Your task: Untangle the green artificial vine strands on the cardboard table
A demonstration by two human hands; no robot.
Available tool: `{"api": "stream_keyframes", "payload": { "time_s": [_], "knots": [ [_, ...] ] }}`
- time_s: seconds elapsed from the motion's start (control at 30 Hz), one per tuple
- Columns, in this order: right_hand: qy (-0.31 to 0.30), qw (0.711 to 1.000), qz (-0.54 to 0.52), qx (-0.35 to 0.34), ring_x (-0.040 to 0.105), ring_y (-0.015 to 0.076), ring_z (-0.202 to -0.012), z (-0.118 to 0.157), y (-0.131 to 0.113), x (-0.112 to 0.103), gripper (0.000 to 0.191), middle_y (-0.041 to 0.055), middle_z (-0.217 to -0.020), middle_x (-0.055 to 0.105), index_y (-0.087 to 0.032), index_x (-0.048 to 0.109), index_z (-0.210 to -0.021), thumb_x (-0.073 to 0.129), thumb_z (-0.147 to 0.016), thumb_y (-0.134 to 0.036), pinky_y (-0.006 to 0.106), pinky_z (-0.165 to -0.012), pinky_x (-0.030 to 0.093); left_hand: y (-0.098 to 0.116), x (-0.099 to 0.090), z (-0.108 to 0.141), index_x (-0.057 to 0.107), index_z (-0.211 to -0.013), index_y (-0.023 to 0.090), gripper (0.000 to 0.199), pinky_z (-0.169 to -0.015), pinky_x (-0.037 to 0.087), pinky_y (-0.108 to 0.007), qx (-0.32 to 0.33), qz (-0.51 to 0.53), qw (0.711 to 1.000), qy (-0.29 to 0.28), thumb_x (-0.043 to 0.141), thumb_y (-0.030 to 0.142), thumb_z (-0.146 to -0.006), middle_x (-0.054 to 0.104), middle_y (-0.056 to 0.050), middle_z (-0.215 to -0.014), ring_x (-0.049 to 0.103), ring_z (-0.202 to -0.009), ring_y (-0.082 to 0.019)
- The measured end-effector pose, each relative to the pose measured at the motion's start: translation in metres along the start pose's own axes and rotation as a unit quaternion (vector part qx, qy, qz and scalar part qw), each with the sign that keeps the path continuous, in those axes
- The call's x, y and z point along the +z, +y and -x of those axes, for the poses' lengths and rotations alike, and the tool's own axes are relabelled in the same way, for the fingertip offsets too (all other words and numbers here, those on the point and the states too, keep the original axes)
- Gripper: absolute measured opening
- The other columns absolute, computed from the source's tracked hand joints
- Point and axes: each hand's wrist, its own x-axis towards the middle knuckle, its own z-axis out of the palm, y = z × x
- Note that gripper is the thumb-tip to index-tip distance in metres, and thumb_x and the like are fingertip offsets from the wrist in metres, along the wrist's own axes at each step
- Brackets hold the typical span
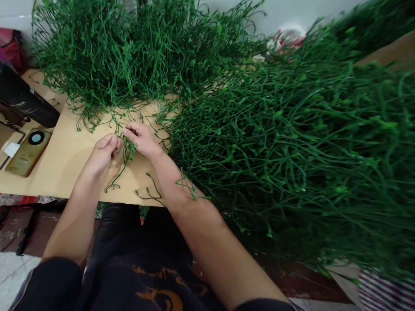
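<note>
Between my hands hangs a thin green stem [125,162] with branching tips, apparently artificial, its lower end dangling over the tabletop. My right hand [141,137] pinches its upper part between thumb and fingertips. Close beside it, my left hand [105,151] has its fingers curled together against the same stem; the exact grip is partly hidden. Loose green sprigs [152,192] lie on the table near its front edge, and another sprig [188,185] rests across my right forearm.
A tall heap of green stems [129,56] stands at the back of the tan table [71,160]. A larger heap [292,142] fills the right side. At left are a phone [29,153] and a black cylindrical container [26,99]. A red bag [14,49] sits behind them.
</note>
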Motion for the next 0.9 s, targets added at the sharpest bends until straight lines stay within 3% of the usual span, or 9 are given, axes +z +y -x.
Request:
{"api": "stream_keyframes", "payload": {
  "time_s": [0.2,0.5,0.77,0.9],
  "knots": [
    [-0.019,1.000,-0.003,-0.013,0.029,0.0074,-0.059,0.000,-0.001,0.004,0.040,-0.0055,-0.058,0.027,-0.018,0.036,-0.057,0.060,-0.083,-0.037,0.023,-0.059,0.025,-0.001,0.000,0.016,0.041,-0.052,0.018,0.048,-0.046,0.023,-0.025,0.076,-0.058,0.995,-0.002,0.063,0.054,-0.076,0.033,0.002,-0.051,0.028,-0.049,-0.009],
    [-0.022,0.999,-0.037,-0.009,0.025,0.0058,-0.057,0.000,-0.002,0.006,0.045,-0.0065,-0.056,0.026,-0.017,0.036,-0.057,0.060,-0.081,-0.047,0.022,-0.057,0.024,-0.001,-0.002,0.029,0.040,-0.056,0.018,0.055,-0.046,0.017,-0.024,0.033,0.002,0.999,0.028,0.072,0.062,-0.061,0.033,0.004,-0.050,0.029,-0.048,-0.006],
    [0.002,0.998,-0.060,-0.003,0.026,0.0059,-0.056,-0.007,-0.001,0.006,0.042,-0.0066,-0.056,0.025,-0.018,0.035,-0.056,0.057,-0.085,-0.039,0.023,-0.057,0.024,-0.004,-0.011,0.032,0.043,-0.060,0.018,0.042,-0.049,0.014,-0.027,0.036,0.044,0.998,0.025,0.067,0.049,-0.075,0.031,0.005,-0.052,0.024,-0.046,-0.006],
    [0.033,0.999,-0.028,-0.015,0.025,0.0064,-0.056,-0.011,0.006,0.005,0.041,-0.0065,-0.056,0.024,-0.018,0.034,-0.057,0.054,-0.086,-0.039,0.023,-0.056,0.023,0.007,-0.011,0.034,0.042,-0.057,0.019,0.043,-0.051,0.019,-0.028,0.029,-0.039,0.999,0.023,0.062,0.052,-0.077,0.033,0.004,-0.050,0.031,-0.049,-0.009]
  ]
}}
